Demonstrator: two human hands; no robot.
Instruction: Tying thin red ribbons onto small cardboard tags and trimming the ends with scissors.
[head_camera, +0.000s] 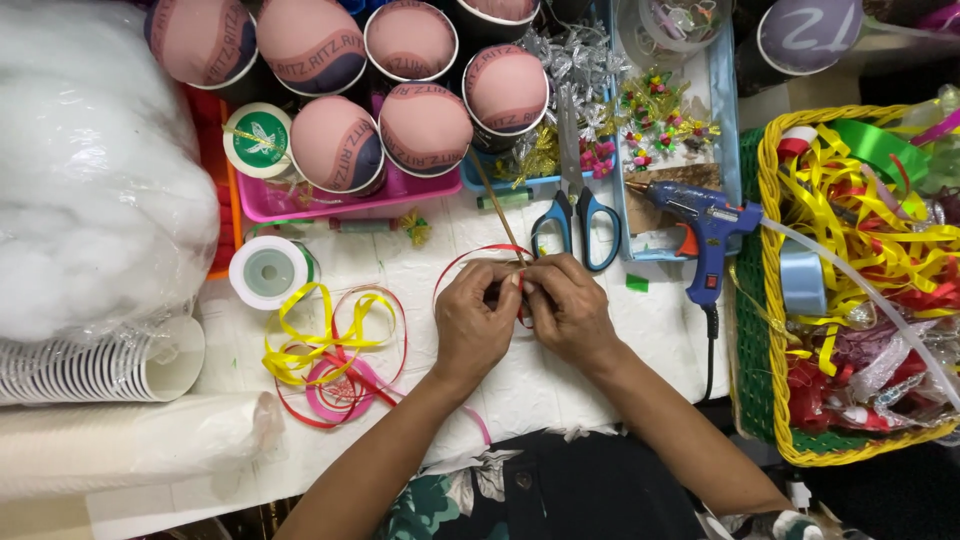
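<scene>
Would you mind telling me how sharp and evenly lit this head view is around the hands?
Head view: even, soft light; the left hand, right hand and red ribbon are sharp; faint shadows under the scissors; mild glare on the plastic bag.

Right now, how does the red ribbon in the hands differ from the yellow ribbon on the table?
The red ribbon is thin, arcs up in one loop and is pinched by the left hand and right hand. The yellow ribbon is wider, lies loose in several tangled loops, untouched. Both are glossy curling ribbon over the white table cover.
</scene>
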